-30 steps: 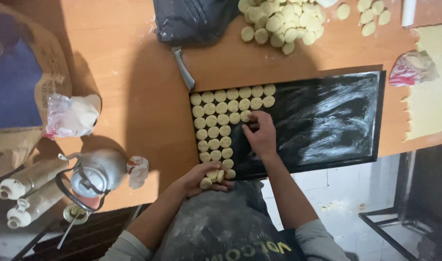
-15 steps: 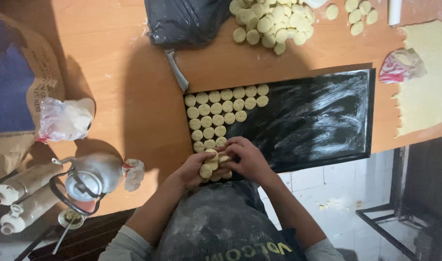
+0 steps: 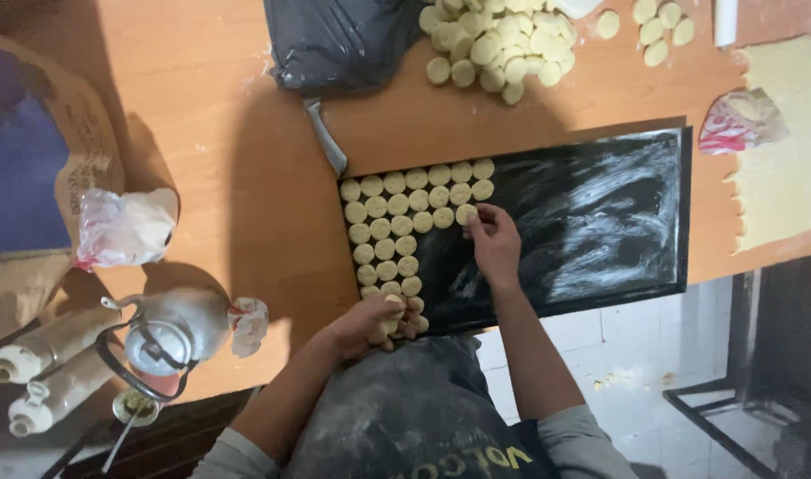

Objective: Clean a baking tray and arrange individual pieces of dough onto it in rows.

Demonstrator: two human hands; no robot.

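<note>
A black baking tray [image 3: 592,222] smeared with white grease lies on the wooden table, its left part filled with rows of small round dough discs [image 3: 397,226]. My right hand [image 3: 494,244] reaches onto the tray and its fingertips pinch a dough disc [image 3: 466,214] at the end of the third row. My left hand [image 3: 370,321] rests at the tray's near left corner and holds a small stack of dough discs [image 3: 397,312].
A pile of cut dough discs [image 3: 499,40] lies at the far edge beside a dark bag [image 3: 343,40]. Rolled-out dough [image 3: 787,151] covers the right. A metal kettle [image 3: 170,328], plastic bags [image 3: 122,226], rolling pins [image 3: 42,372] and a crumpled wrapper [image 3: 738,120] sit around.
My right hand went back to my left hand to take a disc, then moved out to the third row again. The camera view shifted slightly.
</note>
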